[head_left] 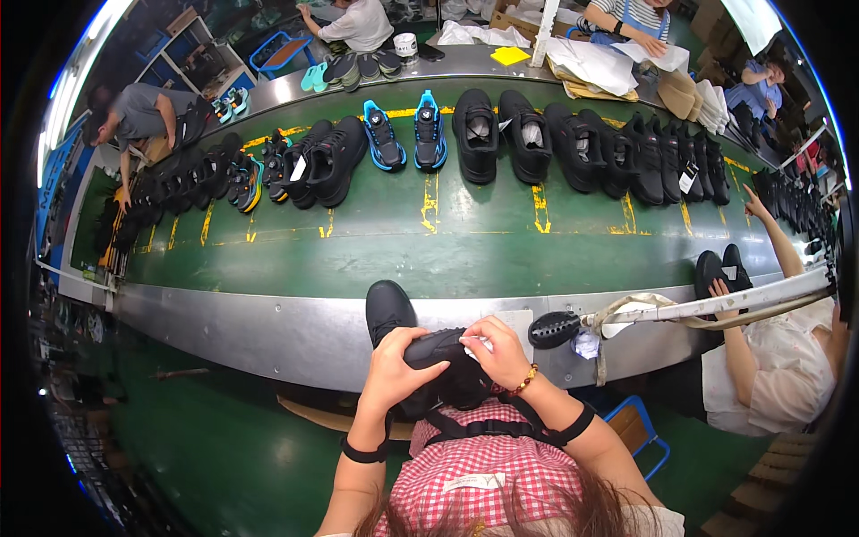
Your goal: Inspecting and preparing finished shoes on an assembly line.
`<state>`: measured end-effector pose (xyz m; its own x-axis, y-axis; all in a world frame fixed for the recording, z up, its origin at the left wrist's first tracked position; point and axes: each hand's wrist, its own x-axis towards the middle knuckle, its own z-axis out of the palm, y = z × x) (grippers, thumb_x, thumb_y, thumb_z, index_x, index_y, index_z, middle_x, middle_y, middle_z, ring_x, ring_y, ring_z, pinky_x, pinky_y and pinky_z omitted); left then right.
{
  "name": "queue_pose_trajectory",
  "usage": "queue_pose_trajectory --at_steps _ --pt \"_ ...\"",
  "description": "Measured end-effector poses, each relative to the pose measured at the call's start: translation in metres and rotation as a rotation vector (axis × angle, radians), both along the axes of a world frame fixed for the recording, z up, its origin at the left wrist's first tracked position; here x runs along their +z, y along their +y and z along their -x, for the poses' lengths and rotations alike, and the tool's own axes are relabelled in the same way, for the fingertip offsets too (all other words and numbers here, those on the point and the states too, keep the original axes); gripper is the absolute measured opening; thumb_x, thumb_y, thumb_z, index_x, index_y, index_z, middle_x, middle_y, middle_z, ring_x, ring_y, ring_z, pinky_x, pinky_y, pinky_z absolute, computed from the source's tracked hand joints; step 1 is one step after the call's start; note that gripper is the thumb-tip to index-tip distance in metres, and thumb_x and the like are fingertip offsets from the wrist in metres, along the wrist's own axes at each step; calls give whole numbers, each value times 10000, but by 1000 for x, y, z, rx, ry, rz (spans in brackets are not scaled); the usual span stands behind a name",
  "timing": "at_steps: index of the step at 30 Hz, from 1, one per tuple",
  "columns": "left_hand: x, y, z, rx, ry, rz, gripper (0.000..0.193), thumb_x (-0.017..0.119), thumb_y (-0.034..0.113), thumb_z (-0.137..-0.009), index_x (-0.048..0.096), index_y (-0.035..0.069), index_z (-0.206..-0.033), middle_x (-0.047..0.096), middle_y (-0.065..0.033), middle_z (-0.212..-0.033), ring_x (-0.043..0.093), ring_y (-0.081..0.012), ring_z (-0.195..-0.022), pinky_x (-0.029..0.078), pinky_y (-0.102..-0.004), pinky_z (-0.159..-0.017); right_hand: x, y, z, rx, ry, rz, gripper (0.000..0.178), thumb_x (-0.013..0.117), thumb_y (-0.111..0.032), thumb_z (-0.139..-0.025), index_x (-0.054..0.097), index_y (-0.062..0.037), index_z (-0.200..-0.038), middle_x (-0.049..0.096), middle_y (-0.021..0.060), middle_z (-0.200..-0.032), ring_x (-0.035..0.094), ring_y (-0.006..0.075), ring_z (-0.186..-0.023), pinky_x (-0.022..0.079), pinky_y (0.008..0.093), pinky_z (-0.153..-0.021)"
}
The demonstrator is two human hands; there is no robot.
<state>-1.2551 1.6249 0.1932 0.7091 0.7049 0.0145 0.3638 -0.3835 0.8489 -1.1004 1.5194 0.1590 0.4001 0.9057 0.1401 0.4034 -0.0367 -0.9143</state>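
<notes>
While both hands, left (394,362) and right (495,351), grip one black shoe (440,351), a second black shoe (387,309) sits on the conveyor's near edge (268,309).

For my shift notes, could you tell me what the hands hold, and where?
Both hold one black shoe: left hand grips its end, right hand its top.

The shoe (445,360) in the two hands is black, with a bit of white paper (474,344) at its top. Another black shoe (388,311) sits on the shiny silver edge (268,322). The long belt (447,242) is dark green with yellow marks. Most shoes in the row (582,148) are black — two (407,134) are black and bright blue. The person's top (474,465) is red and white checks — with black straps (488,428). The floor (224,456) is green.
</notes>
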Motion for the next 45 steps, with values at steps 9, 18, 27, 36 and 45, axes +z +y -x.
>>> queue_pose_trajectory --at_steps 9,18,27,36,45 --pt "-1 5 5 -18 12 -28 448 771 144 -548 572 21 -930 587 -108 -875 581 -237 -817 453 -315 -731 8 10 8 58 -17 -31 47 563 -36 -760 539 -4 -785 529 119 -751 536 263 -687 434 325 -608" --pt "3 9 8 -21 26 -59 447 770 151 -550 568 17 -925 587 -110 -869 581 -245 -815 453 -317 -729 10 14 4 95 -80 59 62 550 -59 -763 531 -7 -791 528 134 -748 533 292 -704 432 355 -631" --pt "-2 11 15 7 8 -48 427 766 120 -530 567 6 -889 591 -114 -820 585 -222 -765 458 -311 -710 0 23 16 157 -94 -73 52 533 -41 -743 511 -14 -783 520 138 -761 514 306 -742 425 371 -674" --pt "3 12 13 9 7 -9 412 756 109 -522 560 -8 -865 573 -128 -822 566 -261 -764 446 -326 -697 3 25 19 162 -73 -54 68 521 -57 -767 488 -13 -807 504 136 -781 502 311 -790 412 375 -701" --pt "-1 13 16 38 29 -5 434 756 117 -497 558 -3 -864 567 -123 -805 564 -262 -754 444 -334 -698 3 28 25 183 -48 -93 65 517 -56 -778 504 -10 -820 502 127 -802 502 301 -795 412 354 -709"
